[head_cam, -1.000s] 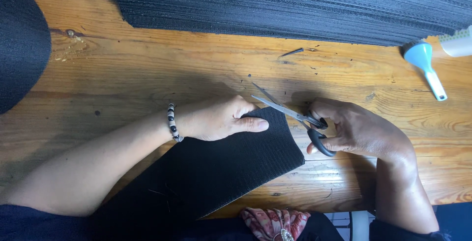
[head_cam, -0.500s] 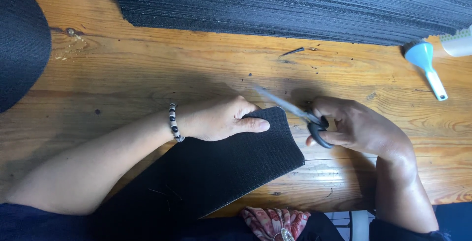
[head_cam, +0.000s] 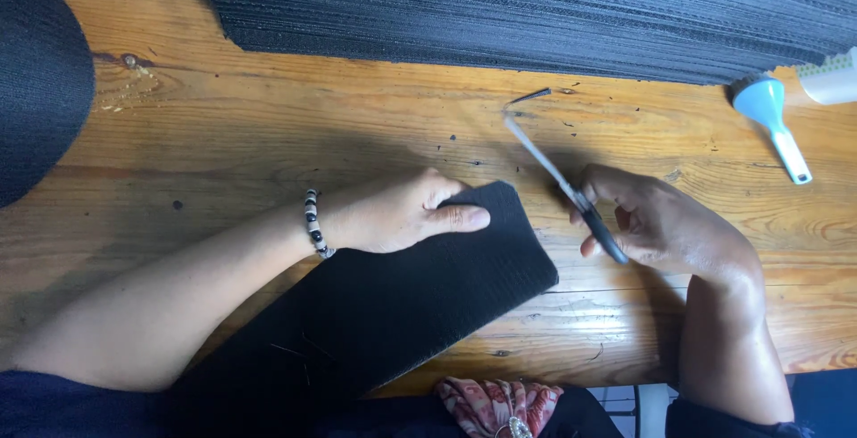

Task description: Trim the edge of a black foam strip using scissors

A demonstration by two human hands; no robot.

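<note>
My left hand [head_cam: 402,215] lies flat on the upper corner of a black ribbed fabric piece [head_cam: 420,304] that rests on the wooden table [head_cam: 268,143]. A beaded bracelet [head_cam: 314,222] circles that wrist. My right hand [head_cam: 656,224] grips the dark handles of a pair of scissors [head_cam: 558,177]. The closed blades point up and left, away from the fabric, with the tip near a thin dark scrap [head_cam: 528,96]. The scissors sit just right of the fabric's rounded corner.
A large stack of black ribbed material [head_cam: 536,9] spans the far side of the table. A dark round piece [head_cam: 36,81] sits at the left edge. A light blue funnel [head_cam: 772,116] lies at the right, beside a white object [head_cam: 830,81]. Patterned red cloth [head_cam: 500,402] shows at the bottom.
The scissors have come off the fabric's corner and moved right and up, blades now closed and clear of it. My left hand stays pressed on the fabric.
</note>
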